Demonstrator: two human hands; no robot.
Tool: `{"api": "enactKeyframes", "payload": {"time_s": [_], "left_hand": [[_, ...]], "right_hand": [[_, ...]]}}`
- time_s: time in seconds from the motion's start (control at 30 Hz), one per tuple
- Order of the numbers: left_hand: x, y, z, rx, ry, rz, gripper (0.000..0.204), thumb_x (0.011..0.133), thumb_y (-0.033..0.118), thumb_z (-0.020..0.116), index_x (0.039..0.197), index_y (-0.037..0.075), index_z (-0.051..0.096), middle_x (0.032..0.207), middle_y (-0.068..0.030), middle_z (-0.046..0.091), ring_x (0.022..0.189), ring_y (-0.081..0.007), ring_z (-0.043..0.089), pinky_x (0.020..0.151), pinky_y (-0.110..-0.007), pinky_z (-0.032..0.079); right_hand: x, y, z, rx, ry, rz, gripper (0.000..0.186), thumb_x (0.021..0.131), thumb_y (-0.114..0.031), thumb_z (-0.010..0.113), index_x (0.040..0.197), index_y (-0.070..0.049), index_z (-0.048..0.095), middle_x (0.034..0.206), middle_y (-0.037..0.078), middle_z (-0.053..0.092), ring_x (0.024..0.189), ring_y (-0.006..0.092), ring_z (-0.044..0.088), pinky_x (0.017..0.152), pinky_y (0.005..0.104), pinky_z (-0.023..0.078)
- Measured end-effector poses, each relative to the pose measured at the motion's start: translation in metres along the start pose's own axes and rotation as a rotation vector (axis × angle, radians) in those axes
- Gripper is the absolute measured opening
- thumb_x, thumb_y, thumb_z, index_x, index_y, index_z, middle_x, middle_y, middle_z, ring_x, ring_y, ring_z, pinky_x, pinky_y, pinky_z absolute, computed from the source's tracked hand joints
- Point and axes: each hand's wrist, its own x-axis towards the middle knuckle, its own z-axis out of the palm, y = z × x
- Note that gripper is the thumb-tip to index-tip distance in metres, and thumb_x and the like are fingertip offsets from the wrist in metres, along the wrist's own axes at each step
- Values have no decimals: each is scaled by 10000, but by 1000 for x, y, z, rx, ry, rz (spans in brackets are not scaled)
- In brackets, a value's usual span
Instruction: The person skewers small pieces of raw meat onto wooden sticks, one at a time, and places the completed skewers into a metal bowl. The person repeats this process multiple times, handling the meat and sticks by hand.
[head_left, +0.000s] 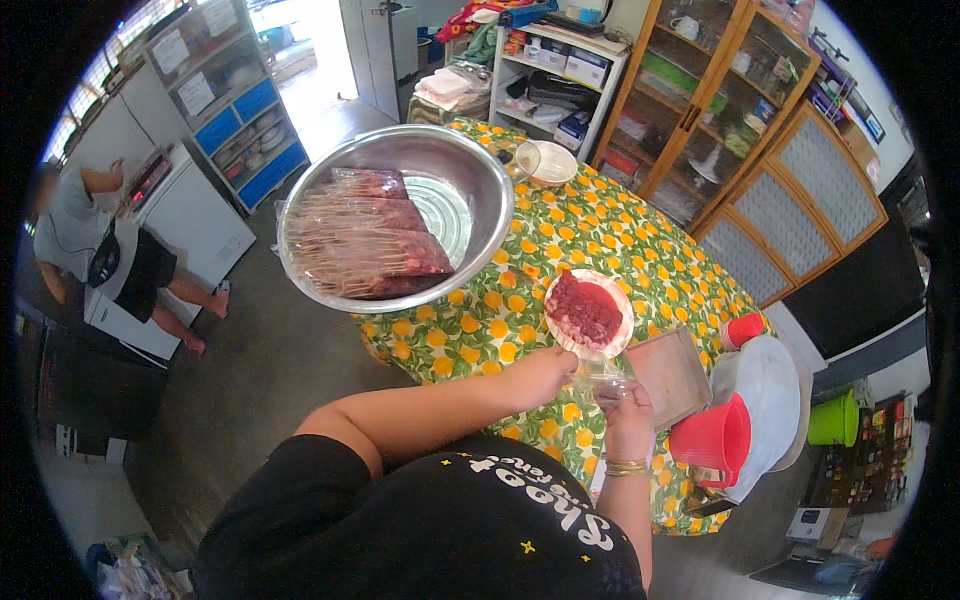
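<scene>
Close to my body, my left hand [552, 374] pinches one edge of a clear plastic bag [596, 372]. My right hand [628, 406], with bangles at its wrist, is closed on the other side of the same bag. Just beyond the hands lies a plate [625, 336] of raw red meat pieces [583, 310]. A shallow rectangular tray [668, 376] sits to the right of my right hand. Farther off at the left stands a large metal basin [484, 250], where several plastic-wrapped bundles of meat skewers [365, 235] lie stacked.
A fruit-patterned cloth covers the table [480, 325]. Right of the tray are a red bucket [712, 440], a red cup [742, 330] and a pale rounded container [765, 395]. A white bowl [552, 163] stands at the far end. Another person [90, 240] is by a white chest freezer [200, 230] at left.
</scene>
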Motion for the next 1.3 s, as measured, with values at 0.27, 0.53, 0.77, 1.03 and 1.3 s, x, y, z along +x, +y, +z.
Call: {"api": "enactKeyframes", "payload": {"time_s": [0.27,0.53,0.77,1.03,1.3], "left_hand": [[8,-28,-4,-1436,-321,-619,192,872,-12,626,1043,48,566,1002,-154,671,753,-284,691,812,-500,553],[-6,-6,2,-1515,-508,-627,264,768,38,671,994,86,545,831,-70,579,742,-224,600,675,-405,512],[16,-1,-7,-292,187,-201,187,810,83,674,958,70,560,916,-95,594,809,-259,592,677,-378,485],[1,17,-11,318,8,444,181,840,30,538,1018,41,575,1077,-171,619,1019,-361,588,924,-434,482],[21,25,-8,121,185,131,418,806,18,562,1223,13,576,1290,-194,527,1108,-406,541,952,-443,474]], "right_hand": [[-26,17,-15,650,-394,293,106,904,-172,621,869,-72,620,815,54,631,718,224,600,754,429,499],[-14,-10,-19,923,-160,307,178,937,-275,607,994,-107,632,966,54,677,911,225,631,869,423,484],[-23,-8,20,135,21,1,327,774,86,666,1001,-93,515,904,-9,549,816,105,535,780,259,450],[7,15,-7,-372,457,-272,191,809,15,643,950,-36,526,998,65,535,899,162,505,805,289,431],[-17,-9,16,-1232,92,-761,339,636,108,569,878,-102,679,1211,185,533,1144,364,510,970,411,427]]}}
